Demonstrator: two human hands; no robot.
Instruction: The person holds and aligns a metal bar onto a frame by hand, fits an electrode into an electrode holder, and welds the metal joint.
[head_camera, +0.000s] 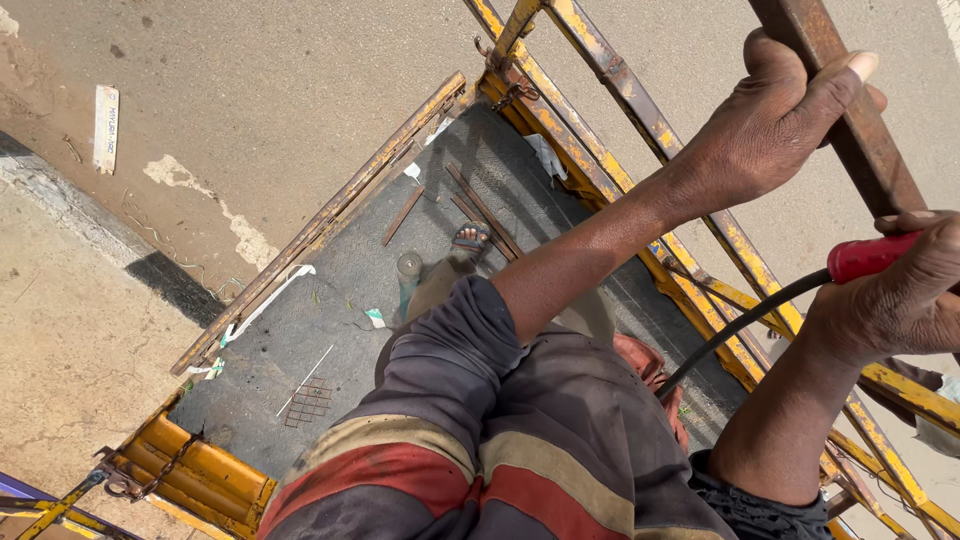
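Obs.: you stand on the dark truck bed (340, 290), yellow side rails (600, 165) around it, short rods (480, 205) loose by your sandalled foot (470, 238).

Left hand (775, 125): closed fully around the rusty steel bar (850, 120), thumb over the top. Keep this wrap firm; judged to be your main brace.

Right hand (900, 300): closed on the red handle (868, 257) just below the bar; tip hidden, kind of tool unclear. Black cable (740, 325) trails from it toward your waist.

Note: hold the cable off the rail edges, and shift your feet with care near the rods.
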